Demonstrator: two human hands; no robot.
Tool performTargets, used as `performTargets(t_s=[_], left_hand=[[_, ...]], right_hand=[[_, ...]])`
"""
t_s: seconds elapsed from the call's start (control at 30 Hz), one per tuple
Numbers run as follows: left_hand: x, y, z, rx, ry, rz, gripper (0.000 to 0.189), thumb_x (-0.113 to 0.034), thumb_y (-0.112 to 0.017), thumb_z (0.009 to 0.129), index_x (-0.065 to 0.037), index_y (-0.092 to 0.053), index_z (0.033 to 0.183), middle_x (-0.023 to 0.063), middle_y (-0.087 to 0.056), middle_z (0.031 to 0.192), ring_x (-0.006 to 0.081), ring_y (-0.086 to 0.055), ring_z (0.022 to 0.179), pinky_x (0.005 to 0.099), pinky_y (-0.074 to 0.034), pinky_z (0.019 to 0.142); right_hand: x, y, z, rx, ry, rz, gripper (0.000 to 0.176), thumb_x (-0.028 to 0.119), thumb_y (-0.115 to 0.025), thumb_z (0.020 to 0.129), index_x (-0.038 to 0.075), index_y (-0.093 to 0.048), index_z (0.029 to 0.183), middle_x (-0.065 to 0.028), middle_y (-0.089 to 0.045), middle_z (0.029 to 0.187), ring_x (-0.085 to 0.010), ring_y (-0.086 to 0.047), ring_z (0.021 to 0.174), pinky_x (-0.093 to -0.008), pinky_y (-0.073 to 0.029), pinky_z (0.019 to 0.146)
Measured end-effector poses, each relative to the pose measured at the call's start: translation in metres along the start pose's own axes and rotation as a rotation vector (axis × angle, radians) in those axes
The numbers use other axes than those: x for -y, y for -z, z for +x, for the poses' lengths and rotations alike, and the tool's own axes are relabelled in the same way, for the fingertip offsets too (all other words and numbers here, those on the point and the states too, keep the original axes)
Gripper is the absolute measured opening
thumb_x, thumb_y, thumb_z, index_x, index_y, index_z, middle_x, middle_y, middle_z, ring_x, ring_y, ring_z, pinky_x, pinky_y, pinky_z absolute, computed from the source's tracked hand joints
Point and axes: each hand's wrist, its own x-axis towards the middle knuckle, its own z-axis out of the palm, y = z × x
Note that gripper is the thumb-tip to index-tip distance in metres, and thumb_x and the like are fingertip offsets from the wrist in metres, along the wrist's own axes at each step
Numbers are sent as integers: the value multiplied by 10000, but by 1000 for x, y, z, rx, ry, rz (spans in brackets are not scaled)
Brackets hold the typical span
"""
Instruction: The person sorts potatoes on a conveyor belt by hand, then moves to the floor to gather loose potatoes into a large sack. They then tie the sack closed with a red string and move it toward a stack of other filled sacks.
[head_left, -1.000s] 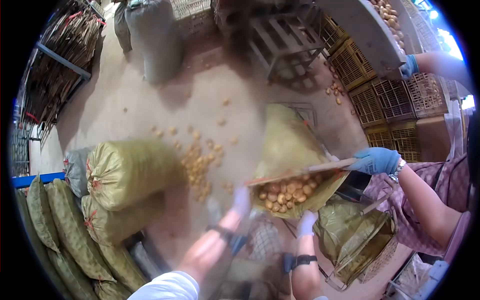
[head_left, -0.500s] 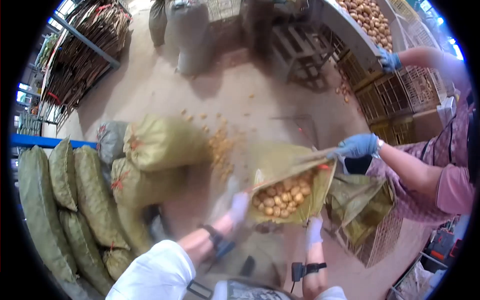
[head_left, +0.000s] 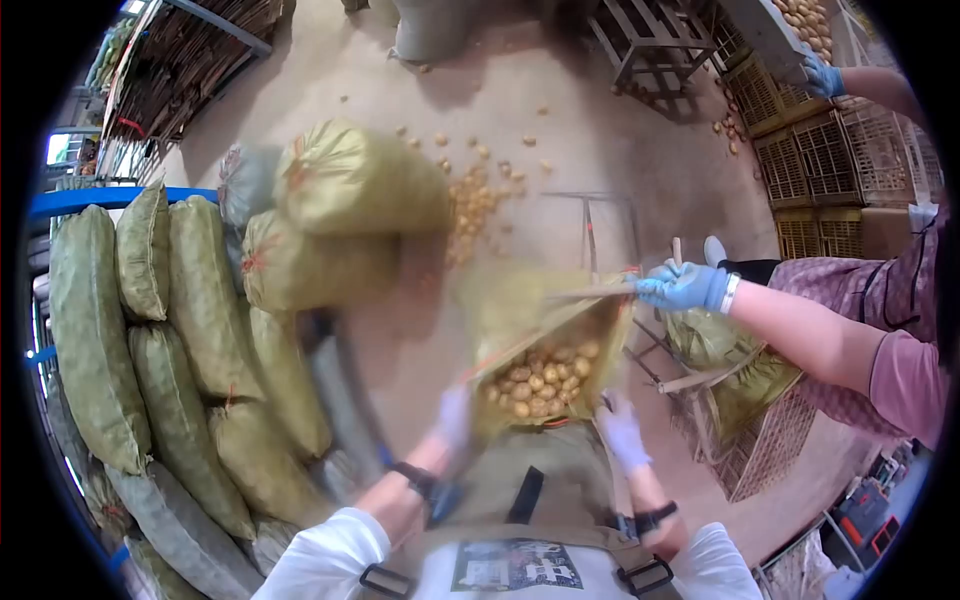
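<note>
An open yellow-green woven sack [head_left: 507, 312] hangs in front of my body, tilted, with its mouth toward me. Round yellow-brown potatoes [head_left: 540, 385] fill its lower part. My left hand [head_left: 453, 415], in a pale glove and blurred by motion, grips the sack's left rim. At the right rim, my gloved right hand [head_left: 624, 432] has its fingers curled on the edge. A co-worker's blue-gloved hand [head_left: 690, 287] holds the far corner by a wooden bar [head_left: 592, 291] along the rim.
Full tied sacks [head_left: 365, 185] are piled at left. Loose potatoes [head_left: 475, 205] lie scattered on the floor. A second sack [head_left: 715, 335] hangs over a crate [head_left: 765, 445] at right. Stacked crates [head_left: 825, 160] and a wooden stool [head_left: 650, 45] stand farther back.
The sack sits closer to my body, still held by both my hands and the co-worker. My right hand has moved up along its edge. My view has tilted downward.
</note>
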Motion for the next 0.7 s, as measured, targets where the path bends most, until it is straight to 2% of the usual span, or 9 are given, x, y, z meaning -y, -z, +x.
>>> performTargets(t_s=[0.07, 0.1, 0.2, 0.23, 0.3, 0.43, 0.5, 0.57, 0.7], left_hand=[[-6, 10, 0, 89, -301, 452, 331, -202, -592, 864, -30, -628, 1144, 58, -636, 893, 203, -599, 762, 371, -517, 664], [-16, 11, 4, 121, -410, 661, 472, -220, -690, 810, -53, -595, 1241, 59, -650, 898, 207, -603, 764, 377, -521, 691], [21, 14, 44, 188, -437, 368, 533, -277, -714, 838, -62, -586, 1309, 60, -674, 957, 217, -612, 803, 395, -530, 732], [28, 15, 53, 202, -354, 203, 484, -291, -669, 877, -57, -599, 1295, 59, -677, 980, 214, -614, 816, 395, -532, 738], [24, 14, 71, 197, -161, -59, 412, -312, -570, 953, -52, -624, 1268, 57, -680, 1022, 202, -616, 839, 389, -535, 748], [-43, 11, 73, 120, 202, -229, 438, -345, -391, 1043, -62, -657, 1246, 55, -672, 1088, 165, -612, 864, 343, -530, 772], [-53, 17, 69, 148, 153, -207, 396, -329, -452, 1019, -81, -666, 1241, 81, -686, 1066, 147, -611, 867, 315, -518, 788], [-66, 18, 66, 170, 65, -157, 386, -314, -461, 1010, -75, -675, 1225, 86, -696, 1032, 156, -614, 871, 317, -518, 796], [-78, 24, 54, 85, -165, 289, 262, -148, -441, 883, 24, -637, 913, 148, -628, 830, 206, -572, 731, 407, -480, 662]], right_hand=[[41, 50, -22, -23, 424, -351, 254, 142, -672, 843, 17, -657, 1063, -169, -655, 985, -331, -617, 957, -430, -465, 871], [32, 74, -27, -62, 403, -508, 422, 185, -688, 842, 32, -587, 1222, -205, -604, 1164, -355, -553, 1127, -468, -405, 987], [61, 146, -13, -306, 497, -949, 756, 293, -728, 814, 57, -417, 1462, -215, -427, 1476, -399, -380, 1383, -533, -283, 1131], [56, 162, 0, -252, 365, -1065, 805, 370, -725, 801, 56, -393, 1464, -208, -385, 1503, -405, -308, 1421, -544, -246, 1148], [12, 195, 30, -131, 339, -1238, 812, 307, -740, 752, 47, -407, 1445, -182, -383, 1502, -383, -348, 1391, -534, -232, 1161], [17, 217, 61, 29, 242, -1222, 678, 262, -706, 747, 62, -499, 1361, -194, -437, 1451, -382, -369, 1372, -521, -241, 1159], [10, 221, 68, 96, 231, -1177, 594, 219, -676, 751, 68, -544, 1311, -190, -466, 1425, -379, -376, 1365, -514, -250, 1157], [16, 222, 82, -43, 379, -1050, 546, 182, -648, 750, 69, -567, 1278, -181, -493, 1403, -371, -390, 1357, -511, -263, 1147], [6, 221, 110, 73, 467, -1183, 498, 129, -614, 772, 48, -581, 1262, -177, -555, 1334, -383, -451, 1297, -483, -338, 1097]])
